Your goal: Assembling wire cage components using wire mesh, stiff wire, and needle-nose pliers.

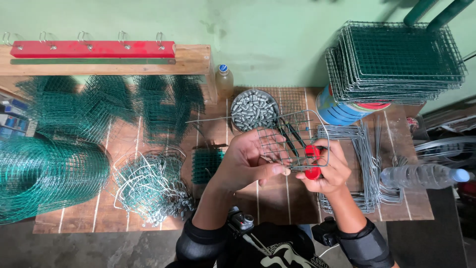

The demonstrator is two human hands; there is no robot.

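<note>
Nearest us, our left hand (245,161) pinches the near edge of a small wire mesh panel (292,141), thumb and fingers pressed on it; our right hand (329,171) is wrapped around red-handled pliers (312,161) at the panel's right edge, touching it; the panel lies between both hands, its long axis running left to right; beyond sits a tin of metal clips (254,109), farther right a stack of green mesh panels (396,59).

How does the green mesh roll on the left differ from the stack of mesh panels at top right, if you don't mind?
The green mesh roll is curled into a cylinder lying on its side; the stacked mesh panels are flat rectangles with wire frames. The roll is one piece; the panels are many, resting on a blue can. Both are green grid mesh.
</note>
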